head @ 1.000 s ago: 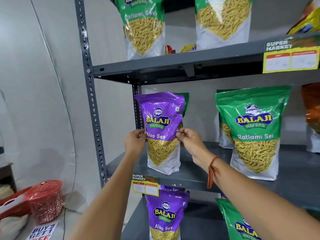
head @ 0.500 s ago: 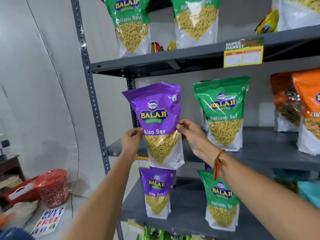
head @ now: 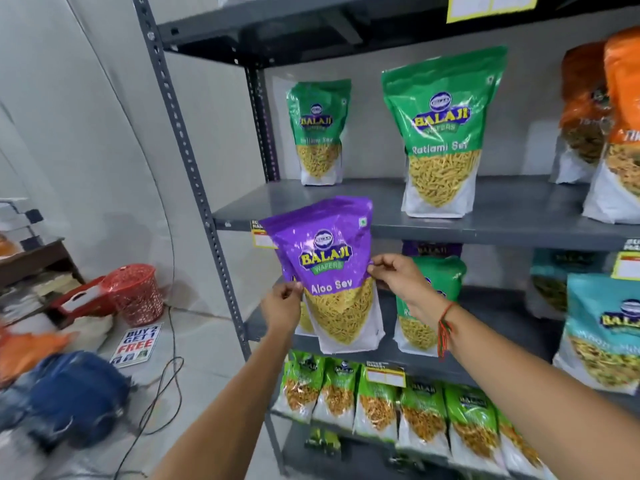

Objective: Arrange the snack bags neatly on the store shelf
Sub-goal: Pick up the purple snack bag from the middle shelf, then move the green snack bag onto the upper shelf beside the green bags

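Both hands are pinching the purple Aloo Sev bag (head: 329,271) by its side edges right now: left hand (head: 282,304) at the bag's 8 o'clock, right hand (head: 398,277) at its 3 o'clock, fingertips only. No palm support under it, so all the weight hangs from slick foil seams. That's my first worry: I reckon one edge could slide out of a pinch and the bag swing or drop.

The bag is held upright in the air in front of the middle shelf (head: 485,308), its top overlapping the edge of the shelf above. There looks to be another purple bag directly behind it at 7 o'clock, mostly hidden, so I can't tell how it's standing. If I push this one straight in, I'd guess it knocks that one backward.

At 3 o'clock, just beside the right hand, stands a green Ratlami Sev bag (head: 427,306). My right wrist is already in front of it, so clipping it on the way in seems likely.

Further out, the upper shelf at 12 to 2 o'clock has two more green bags, the front one being (head: 441,133), plus orange ones (head: 620,126). At 5 o'clock, a row of smaller green packs (head: 377,407) sits on the lower shelf; a dropped bag would land among those or on the floor.
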The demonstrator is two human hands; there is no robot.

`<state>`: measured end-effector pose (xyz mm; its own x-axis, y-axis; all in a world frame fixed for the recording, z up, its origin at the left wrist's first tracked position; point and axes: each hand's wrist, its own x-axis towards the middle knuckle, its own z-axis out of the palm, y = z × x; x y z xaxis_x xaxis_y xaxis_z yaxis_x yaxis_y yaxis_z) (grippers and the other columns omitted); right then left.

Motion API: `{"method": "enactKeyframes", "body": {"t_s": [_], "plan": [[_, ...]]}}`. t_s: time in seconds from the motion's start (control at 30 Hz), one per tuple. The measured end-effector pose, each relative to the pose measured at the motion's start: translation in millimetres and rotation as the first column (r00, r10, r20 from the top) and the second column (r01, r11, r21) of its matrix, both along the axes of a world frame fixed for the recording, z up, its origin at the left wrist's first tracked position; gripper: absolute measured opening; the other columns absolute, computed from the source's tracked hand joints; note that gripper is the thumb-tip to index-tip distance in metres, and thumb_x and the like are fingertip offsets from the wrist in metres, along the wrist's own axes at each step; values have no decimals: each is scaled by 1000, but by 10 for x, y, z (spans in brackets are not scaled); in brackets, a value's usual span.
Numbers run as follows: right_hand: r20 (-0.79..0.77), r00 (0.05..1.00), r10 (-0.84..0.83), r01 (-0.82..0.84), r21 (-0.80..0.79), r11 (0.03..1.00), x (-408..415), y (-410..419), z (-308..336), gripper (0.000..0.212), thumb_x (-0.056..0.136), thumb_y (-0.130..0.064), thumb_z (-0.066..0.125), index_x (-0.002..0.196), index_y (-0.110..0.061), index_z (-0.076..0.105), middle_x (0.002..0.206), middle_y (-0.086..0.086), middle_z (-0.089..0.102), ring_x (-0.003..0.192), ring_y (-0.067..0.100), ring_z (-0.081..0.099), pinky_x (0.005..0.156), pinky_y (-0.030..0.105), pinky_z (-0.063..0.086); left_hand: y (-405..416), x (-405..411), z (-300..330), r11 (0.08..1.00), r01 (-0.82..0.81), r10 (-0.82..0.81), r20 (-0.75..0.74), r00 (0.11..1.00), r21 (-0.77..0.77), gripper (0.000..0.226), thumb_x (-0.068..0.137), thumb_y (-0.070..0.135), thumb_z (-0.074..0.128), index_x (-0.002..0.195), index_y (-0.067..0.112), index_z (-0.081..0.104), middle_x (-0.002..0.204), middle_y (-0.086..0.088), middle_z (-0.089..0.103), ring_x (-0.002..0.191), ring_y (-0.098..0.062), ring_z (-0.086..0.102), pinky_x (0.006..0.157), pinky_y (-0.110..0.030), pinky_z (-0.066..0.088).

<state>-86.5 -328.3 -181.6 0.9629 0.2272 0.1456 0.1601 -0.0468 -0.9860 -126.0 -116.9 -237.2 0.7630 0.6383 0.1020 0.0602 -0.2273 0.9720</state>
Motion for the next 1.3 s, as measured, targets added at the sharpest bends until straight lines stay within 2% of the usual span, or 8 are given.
{"method": "enactKeyframes", "body": {"t_s": [0.07,0.23,0.47,0.8,0.93,1.07,1.17,1.3], "plan": [[-12,998,-66,65,-82,994,114,-17,-263,6,83,-6,66,81,-12,66,80,8,62,69,11,53,57,9,43,9,79,-205,997,-12,19,-88,996,79,19,88,30,64,75,19,70,84,-13,76,83,-31,70,74,-40,52],[-154,955,-253,244,-75,967,464,158,-823,19,82,-5,66,70,-20,67,75,11,67,62,18,57,56,26,49,9,366,-598,974,5,41,-195,980,226,20,90,31,61,92,16,74,96,-13,76,92,-35,67,70,-32,41],[-149,877,-456,438,-139,888,972,362,-1556,32,80,-12,63,61,-37,69,72,1,75,70,27,72,68,54,59,-12,859,-1024,991,-16,52,-263,963,135,18,91,31,60,91,18,73,93,-13,75,79,-30,62,71,-30,40],[-68,851,-520,493,-233,838,1136,366,-1745,16,86,-11,59,81,-19,73,77,4,74,71,25,69,62,52,57,-124,1064,-1220,993,-3,28,-216,976,118,23,93,35,58,98,17,72,89,-12,73,78,-30,62,72,-34,48],[-88,877,-472,449,-199,871,1082,313,-1750,15,85,-16,60,89,-24,73,83,0,75,77,22,71,65,53,59,-220,943,-1154,996,-56,66,-161,985,65,25,90,37,62,95,15,70,85,-3,71,68,-16,58,65,-28,39],[-82,900,-428,418,-110,902,892,92,-1635,22,85,-11,62,104,-18,71,89,0,72,84,20,71,70,46,62,-501,695,-1105,988,-150,152,-75,986,25,27,86,47,63,86,20,62,77,3,68,69,-16,62,61,-29,43],[-3,884,-467,466,-69,882,713,-210,-1579,15,87,-18,63,100,-15,71,88,-3,71,80,14,71,62,29,61,-841,570,-1151,989,36,-27,-60,998,146,16,88,45,61,80,31,57,76,5,69,69,-17,65,63,-31,49],[22,786,-618,618,-46,785,538,-697,-1701,9,80,-41,65,81,-32,67,79,0,74,75,19,72,68,37,58,-1283,699,-1168,899,320,-286,-151,946,301,6,88,31,61,86,29,66,79,5,72,72,-18,67,65,-31,52]]}}
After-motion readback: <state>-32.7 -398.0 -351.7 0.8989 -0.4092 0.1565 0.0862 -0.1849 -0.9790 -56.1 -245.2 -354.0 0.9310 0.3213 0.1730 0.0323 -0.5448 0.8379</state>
